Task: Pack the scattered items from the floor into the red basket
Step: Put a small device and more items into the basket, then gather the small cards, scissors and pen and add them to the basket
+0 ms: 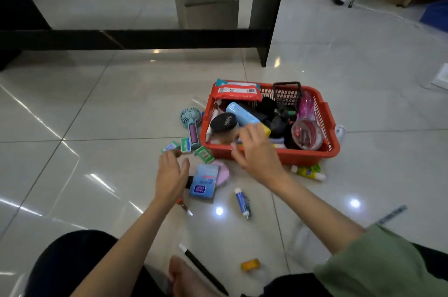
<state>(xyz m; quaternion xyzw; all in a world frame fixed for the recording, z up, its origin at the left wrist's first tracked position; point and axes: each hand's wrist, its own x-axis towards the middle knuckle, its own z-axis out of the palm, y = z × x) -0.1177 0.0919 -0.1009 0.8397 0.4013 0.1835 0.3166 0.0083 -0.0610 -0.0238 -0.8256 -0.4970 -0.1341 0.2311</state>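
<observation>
The red basket (312,155) sits on the tiled floor (97,127) just right of centre, already heaped with things: a light-blue tube (242,115), a black round compact (223,122), a red-and-white pouch (238,93) leaning on its 11 o'clock corner, a small black mesh basket (287,93) at 1 o'clock and a clear round tub (307,134) at 4 o'clock. The right hand (254,151) hovers over the basket's near rim, fingers spread and holding nothing. The left hand (171,175), at the basket's 8 o'clock, is open too, palm turned inward, empty. From the basket's 9 to 8 o'clock lie a blue handheld fan (191,119) and small green boxes (185,145). At 7 o'clock a blue packet (203,184) lies over a pink round pad (223,172); a blue-and-white tube (242,202) lies nearer the person. At 5 o'clock a yellow-green tube (308,172) touches the basket's wall. A black pen (203,270) and an orange box (250,265) lie nearest the knees.
</observation>
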